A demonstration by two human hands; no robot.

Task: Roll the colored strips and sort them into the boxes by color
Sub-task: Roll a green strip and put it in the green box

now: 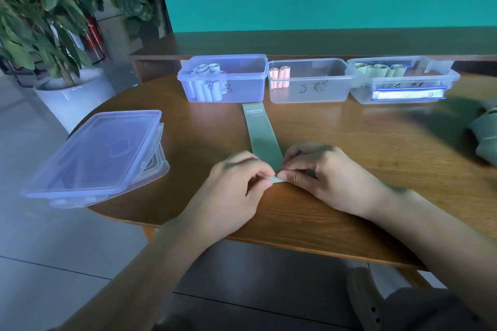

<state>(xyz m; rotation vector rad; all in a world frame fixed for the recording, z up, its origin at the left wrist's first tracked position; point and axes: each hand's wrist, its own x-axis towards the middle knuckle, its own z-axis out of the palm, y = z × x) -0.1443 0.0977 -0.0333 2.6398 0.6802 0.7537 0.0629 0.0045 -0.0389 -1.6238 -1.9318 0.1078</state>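
Observation:
A long pale green strip (262, 134) lies flat on the wooden table (349, 196), running from the boxes toward me. My left hand (236, 185) and my right hand (320, 169) both pinch its near end, which is curled up slightly. Three clear boxes stand in a row at the back: the left box (242, 88) holds several blue rolls, the middle box (322, 88) holds two pink rolls (279, 76), and the right box (419, 91) holds several green rolls (382, 70).
A stack of clear lids (96, 156) overhangs the table's left edge. More green strips (484, 131) lie blurred at the far right. A potted plant (53, 35) stands on the floor to the left. A wooden shelf (322, 45) runs behind the boxes.

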